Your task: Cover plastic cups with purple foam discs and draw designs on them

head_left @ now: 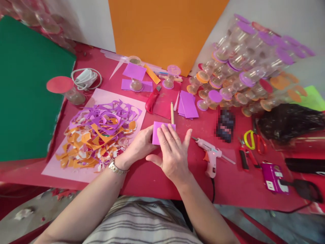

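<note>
A small purple foam square [155,135] is held over the table in front of me. My left hand [139,145] grips it from the left and below; its fingertips and anything underneath are hidden by the sheet. My right hand [174,157] lies flat on top, fingers stretched out and thumb spread to the left. Just beyond the square lies a thin wooden stick or pencil [172,112]. To the right of my right hand rests a white glue gun [210,154] with its glue stick poking out of the back.
Foam scraps [101,132] heap on a pink sheet [76,174] at left. Clear bottle pieces with foam discs [238,78] stack at right. A red cutter [153,99], purple rectangles [187,104], pliers [245,157], a black bag [289,122] and a green board [30,95] surround the workspace.
</note>
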`<control>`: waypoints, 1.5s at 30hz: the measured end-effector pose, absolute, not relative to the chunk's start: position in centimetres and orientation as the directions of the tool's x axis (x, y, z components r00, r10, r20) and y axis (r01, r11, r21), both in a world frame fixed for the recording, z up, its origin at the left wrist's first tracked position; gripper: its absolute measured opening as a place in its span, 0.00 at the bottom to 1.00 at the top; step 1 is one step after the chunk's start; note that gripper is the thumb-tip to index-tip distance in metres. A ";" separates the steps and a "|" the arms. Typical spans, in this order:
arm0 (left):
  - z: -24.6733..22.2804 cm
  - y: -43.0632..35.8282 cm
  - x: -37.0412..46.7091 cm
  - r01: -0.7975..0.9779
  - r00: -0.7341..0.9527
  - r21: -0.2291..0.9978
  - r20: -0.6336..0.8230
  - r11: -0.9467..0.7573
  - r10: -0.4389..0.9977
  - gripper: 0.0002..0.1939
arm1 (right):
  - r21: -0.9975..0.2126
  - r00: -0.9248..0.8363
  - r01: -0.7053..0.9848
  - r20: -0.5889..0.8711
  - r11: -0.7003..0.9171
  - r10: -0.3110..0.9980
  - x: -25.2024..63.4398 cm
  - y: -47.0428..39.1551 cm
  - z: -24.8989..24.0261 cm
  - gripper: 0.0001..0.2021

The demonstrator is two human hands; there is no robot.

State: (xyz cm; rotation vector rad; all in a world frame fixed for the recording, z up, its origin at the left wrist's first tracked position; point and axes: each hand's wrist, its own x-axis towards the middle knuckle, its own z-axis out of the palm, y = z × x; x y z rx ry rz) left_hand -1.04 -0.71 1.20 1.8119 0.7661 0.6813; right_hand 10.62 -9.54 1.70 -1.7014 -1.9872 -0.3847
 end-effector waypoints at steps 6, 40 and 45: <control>-0.3 -0.5 -1.1 0.217 0.590 0.910 0.165 -0.353 0.790 0.09 | -0.092 -0.111 0.976 0.561 0.195 0.820 10.4 -9.5 2.2 0.29; -0.8 -1.2 -1.2 0.249 0.669 0.870 0.163 -0.425 0.725 0.06 | -0.047 -0.227 0.945 0.622 0.324 0.750 11.3 -10.3 0.6 0.34; -0.6 -1.1 -1.3 0.250 0.673 0.895 0.113 -0.369 0.731 0.07 | -0.025 -0.256 0.940 0.612 0.342 0.748 11.7 -10.4 0.3 0.34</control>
